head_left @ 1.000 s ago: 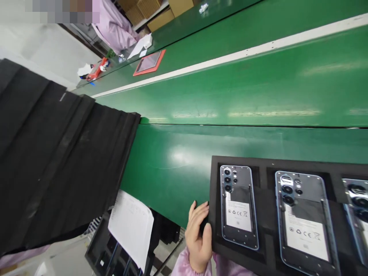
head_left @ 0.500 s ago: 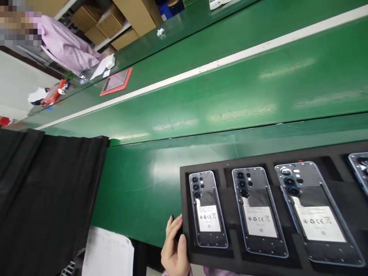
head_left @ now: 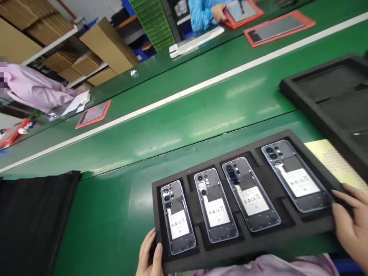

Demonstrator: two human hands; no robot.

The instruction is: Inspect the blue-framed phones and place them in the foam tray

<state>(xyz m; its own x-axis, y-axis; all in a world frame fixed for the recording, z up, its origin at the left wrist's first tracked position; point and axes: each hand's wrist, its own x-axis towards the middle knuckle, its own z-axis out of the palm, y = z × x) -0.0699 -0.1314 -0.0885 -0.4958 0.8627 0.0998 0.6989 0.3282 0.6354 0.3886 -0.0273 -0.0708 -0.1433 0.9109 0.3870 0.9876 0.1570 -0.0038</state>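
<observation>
I hold a black foam tray (head_left: 258,237) by both ends over the near edge of the green bench. My left hand (head_left: 149,257) grips its left end, thumb on top. My right hand (head_left: 352,224) grips its right end, fingers curled over the rim. Several phone back covers lie in the tray's slots, camera ends away from me: the leftmost (head_left: 177,216), one beside it (head_left: 215,209), a third (head_left: 250,199) and the rightmost (head_left: 296,174). Each carries a white label.
An empty black foam tray (head_left: 330,92) sits at the right, with a yellow sheet (head_left: 333,161) under its edge. A stack of black foam (head_left: 25,222) stands at the left. Red mats (head_left: 93,114) lie on the far belt. People in pink (head_left: 34,94) and blue (head_left: 204,13) work across it.
The view has swung right and the whole tray has come into sight. My right hand now shows on its right end. The black foam stack has slid to the left edge.
</observation>
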